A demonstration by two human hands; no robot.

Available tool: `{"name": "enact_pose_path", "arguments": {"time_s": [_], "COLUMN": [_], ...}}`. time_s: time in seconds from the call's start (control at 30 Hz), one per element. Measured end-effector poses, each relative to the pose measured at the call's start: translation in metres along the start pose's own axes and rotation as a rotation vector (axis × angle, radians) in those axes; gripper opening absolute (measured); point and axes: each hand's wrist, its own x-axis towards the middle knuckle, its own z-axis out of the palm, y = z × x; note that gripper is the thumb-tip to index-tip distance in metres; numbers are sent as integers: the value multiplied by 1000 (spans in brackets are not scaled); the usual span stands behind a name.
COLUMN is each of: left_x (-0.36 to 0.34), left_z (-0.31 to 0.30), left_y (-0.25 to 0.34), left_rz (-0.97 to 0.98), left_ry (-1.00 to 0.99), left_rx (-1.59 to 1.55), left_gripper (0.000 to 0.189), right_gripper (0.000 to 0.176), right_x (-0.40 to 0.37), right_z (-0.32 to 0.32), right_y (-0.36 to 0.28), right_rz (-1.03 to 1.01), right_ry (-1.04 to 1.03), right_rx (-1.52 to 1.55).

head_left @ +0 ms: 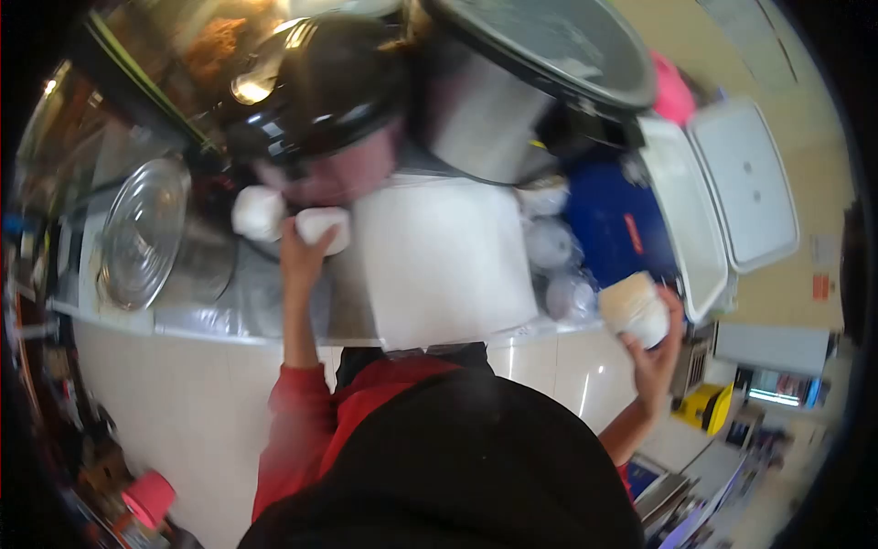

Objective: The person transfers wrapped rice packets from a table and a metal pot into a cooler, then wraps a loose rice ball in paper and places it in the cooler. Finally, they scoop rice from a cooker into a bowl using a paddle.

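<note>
My left hand (pixel 305 256) has its fingers closed around a small white rounded bundle (pixel 323 228), close to the front of a pot. Beside it lies another white rounded bundle (pixel 259 213). Out to the right, my right hand (pixel 657 352) grips a white and tan rounded bundle (pixel 635 309) near the counter's front edge. Blur hides what the bundles are made of. Between my hands, a stack of white sheets (pixel 446 261) lies on the counter and reaches its front edge.
A dark-lidded pot (pixel 320 87) and a large rice cooker (pixel 494 110) stand at the back. At left is a pot with a glass lid (pixel 146 233). A blue cool box (pixel 613 220) with its white lid (pixel 745 183) raised stands right, beside several clear plastic cups (pixel 551 245).
</note>
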Motion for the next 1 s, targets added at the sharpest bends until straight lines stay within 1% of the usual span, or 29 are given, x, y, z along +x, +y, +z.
{"name": "enact_pose_path", "arguments": {"time_s": [0.03,0.07,0.1,0.13,0.17,0.2,0.23,0.27,0.3,0.33,0.37,0.4,0.47,0.5,0.53,0.63,0.67,0.73,0.77,0.8,0.87,0.93,1.0], "left_x": [-5,-9,-14,-17,-22,-26,-38,-50,-67,-80,-93,-104,-119,-129,-134,-148,-153,-151,-152,-153,-156,-157,-156], "left_z": [1,0,0,2,4,5,-3,-6,-4,-2,8,17,45,58,78,118,137,143,149,155,161,160,159], "left_y": [6,14,17,18,17,16,40,67,103,126,157,181,224,243,263,294,307,301,302,303,305,306,301], "left_rz": [23,44,39,35,-7,-55,-70,-42,-64,-8,-11,-10,129,187,193,352,317,329,301,273,105,-49,-155], "left_ry": [-59,-120,-91,-53,57,106,63,68,38,13,-20,-45,-107,-138,-91,-184,-189,-310,-326,-341,-367,-413,-490], "left_rx": [-50,-99,-52,-9,77,-34,-66,31,-75,1,-83,-95,-78,-69,-93,-111,-261,-174,-180,-187,-296,-362,-444], "left_gripper": [60,62,64,65,67,64,61,60,59,57,54,58,62,64,66,61,57,77,81,85,85,83,82], "right_gripper": [63,61,59,58,57,56,54,53,51,50,49,48,46,46,46,47,48,48,48,47,47,45,44], "right_x": [4,10,17,26,37,51,66,82,98,114,129,140,153,158,165,177,178,177,177,175,167,160,155], "right_z": [-24,-50,-73,-93,-113,-131,-144,-153,-160,-165,-168,-168,-163,-160,-156,-143,-138,-123,-118,-115,-111,-101,-90], "right_y": [0,0,1,-1,-1,5,14,24,35,47,59,74,103,111,117,129,133,137,138,141,143,139,137], "right_rz": [12,-41,-92,-84,-79,-79,-44,-10,30,75,119,96,50,60,60,71,83,184,235,231,214,300,375], "right_ry": [93,146,192,191,182,165,94,21,-58,-189,-324,-436,-676,-752,-828,-1010,-1055,-1103,-1129,-1103,-1066,-1052,-1025], "right_rx": [-74,-165,-258,-304,-349,-395,-402,-403,-397,-492,-579,-603,-630,-606,-587,-590,-598,-605,-618,-619,-632,-673,-700]}}
